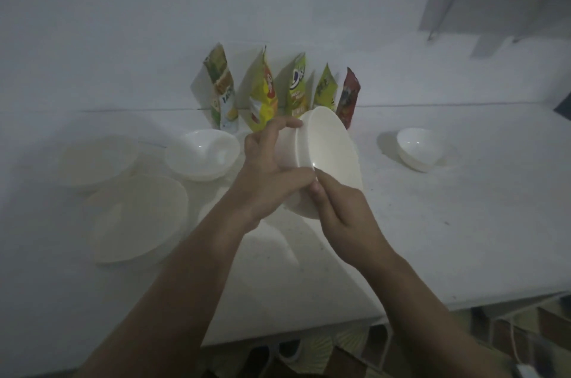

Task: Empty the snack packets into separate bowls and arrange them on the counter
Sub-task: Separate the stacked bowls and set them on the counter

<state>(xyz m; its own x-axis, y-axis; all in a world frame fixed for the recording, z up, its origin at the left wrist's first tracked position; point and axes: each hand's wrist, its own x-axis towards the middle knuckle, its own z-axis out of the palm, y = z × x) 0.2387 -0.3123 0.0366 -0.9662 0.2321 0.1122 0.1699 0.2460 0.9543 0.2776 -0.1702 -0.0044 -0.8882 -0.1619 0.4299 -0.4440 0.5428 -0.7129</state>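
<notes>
Left hand point(268, 167): grips outer wall of stacked bowls point(327, 155), tilted on edge above the desk point(432, 238).
Right hand point(343, 211): pinches the near rim of the front bowl.
Packets point(278, 90): five, upright against the wall behind.
Other bowls: three at left point(200, 155), one far right point(418, 147).

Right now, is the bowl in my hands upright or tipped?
Tipped. The held bowl is on its side between the left hand and right hand, its empty inside facing right, off the counter.
</notes>
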